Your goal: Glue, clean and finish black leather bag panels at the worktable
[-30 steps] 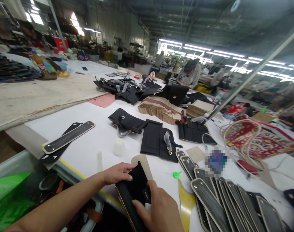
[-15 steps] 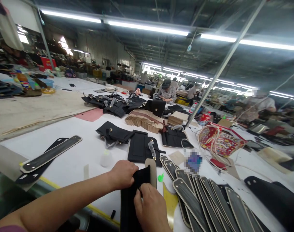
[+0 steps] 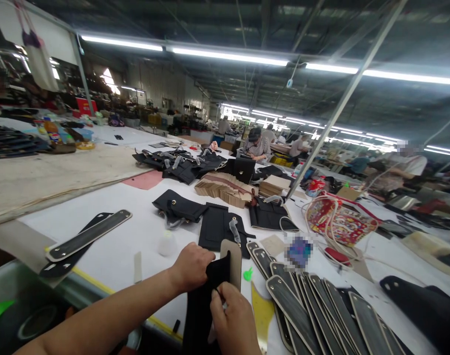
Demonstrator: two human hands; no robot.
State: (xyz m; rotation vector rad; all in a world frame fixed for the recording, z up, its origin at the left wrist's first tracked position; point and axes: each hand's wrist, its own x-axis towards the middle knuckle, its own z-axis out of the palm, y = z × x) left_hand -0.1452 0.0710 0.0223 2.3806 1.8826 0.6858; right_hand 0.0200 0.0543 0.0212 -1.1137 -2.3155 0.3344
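My left hand [image 3: 193, 267] is closed on the upper left edge of a long black fabric piece [image 3: 198, 315]. Pinched in my right hand [image 3: 235, 315] is the same piece, lower down along its right edge. A beige strip with a rounded end [image 3: 235, 261] lies against the black piece and shows above and between my hands. Just beyond it rests a flat black bag part [image 3: 212, 229] with a buckle. To the right of my right hand, several dark strips with pale edging and metal studs [image 3: 294, 305] are fanned out.
At the left lies another edged strip [image 3: 91, 234] over a black piece. Farther back are black bag parts [image 3: 188, 165] and a stack of brown pieces [image 3: 221, 190]. A patterned red bag [image 3: 339, 219] stands right, beyond a slanted pole [image 3: 331, 118]. A co-worker [image 3: 257, 145] sits across the table.
The view has shifted a little, so the table's things appear slightly farther right and lower. My right hand's fingers have shifted slightly on the black fabric piece; my left hand keeps its grip.
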